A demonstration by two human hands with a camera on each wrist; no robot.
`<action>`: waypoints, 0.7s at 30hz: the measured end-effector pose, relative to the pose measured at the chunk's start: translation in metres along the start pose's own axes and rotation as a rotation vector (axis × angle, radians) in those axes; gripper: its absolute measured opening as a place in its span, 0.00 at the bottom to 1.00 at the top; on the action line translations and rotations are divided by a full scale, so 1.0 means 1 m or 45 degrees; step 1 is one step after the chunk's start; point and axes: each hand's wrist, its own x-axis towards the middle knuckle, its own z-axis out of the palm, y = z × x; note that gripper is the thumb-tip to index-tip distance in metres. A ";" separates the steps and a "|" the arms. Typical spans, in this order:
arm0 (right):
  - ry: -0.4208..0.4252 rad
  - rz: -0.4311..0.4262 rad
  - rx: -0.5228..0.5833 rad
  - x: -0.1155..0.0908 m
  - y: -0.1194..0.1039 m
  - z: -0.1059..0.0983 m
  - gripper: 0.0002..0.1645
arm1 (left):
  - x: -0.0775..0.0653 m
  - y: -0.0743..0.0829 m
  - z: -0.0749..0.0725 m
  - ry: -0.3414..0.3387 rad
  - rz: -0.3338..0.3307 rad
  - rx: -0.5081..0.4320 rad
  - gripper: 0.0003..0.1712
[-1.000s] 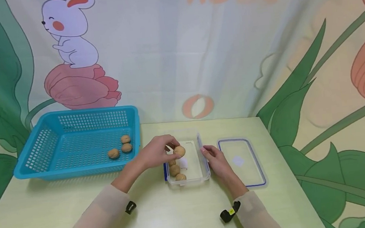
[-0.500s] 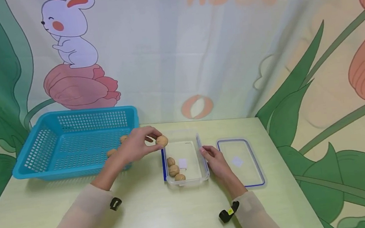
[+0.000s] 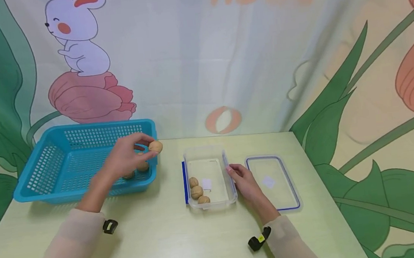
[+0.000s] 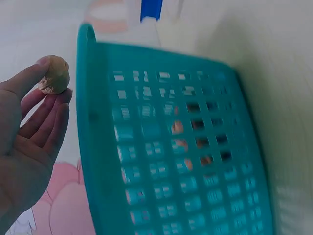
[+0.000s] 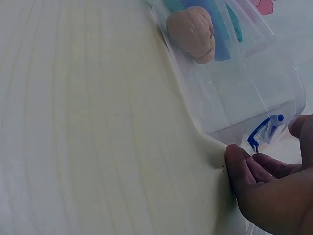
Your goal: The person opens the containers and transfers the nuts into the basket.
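Note:
My left hand [image 3: 123,156] pinches a walnut [image 3: 155,147] between thumb and fingertips, above the right end of the blue basket [image 3: 85,196]. In the left wrist view the same walnut [image 4: 55,75] shows beside the basket's rim. Below that hand, walnuts [image 3: 142,166] lie in the basket, partly hidden. My right hand [image 3: 247,183] holds the right side of a clear plastic food container [image 3: 220,203], thumb at the rim and fingers against the outer wall. Three walnuts [image 3: 197,192] are inside the container, along its left side.
A clear lid with a blue seal [image 3: 291,181] lies on the table [image 3: 177,241], right of the container. A blue latch flap [image 3: 185,181] hangs from the container's left side. Behind the table hangs a printed curtain [image 3: 170,65].
My left hand has moved left with the walnut, from above the container to above the basket. The right hand stays at the container, where the same three walnuts lie.

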 end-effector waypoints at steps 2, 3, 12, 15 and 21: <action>-0.007 0.003 0.013 0.000 0.000 0.000 0.35 | -0.003 -0.006 -0.006 0.006 -0.039 -0.001 0.23; -0.011 0.005 0.019 0.000 -0.001 0.000 0.35 | -0.004 -0.009 -0.009 0.008 -0.058 -0.004 0.23; -0.016 0.010 0.023 -0.001 -0.001 0.000 0.34 | -0.012 -0.043 -0.017 0.062 -0.178 0.024 0.26; -0.017 0.006 0.024 -0.001 -0.001 0.000 0.34 | -0.013 -0.050 -0.018 0.050 -0.223 0.035 0.26; -0.006 0.013 0.031 0.000 0.001 0.001 0.35 | -0.016 -0.067 -0.017 -0.007 -0.323 0.032 0.28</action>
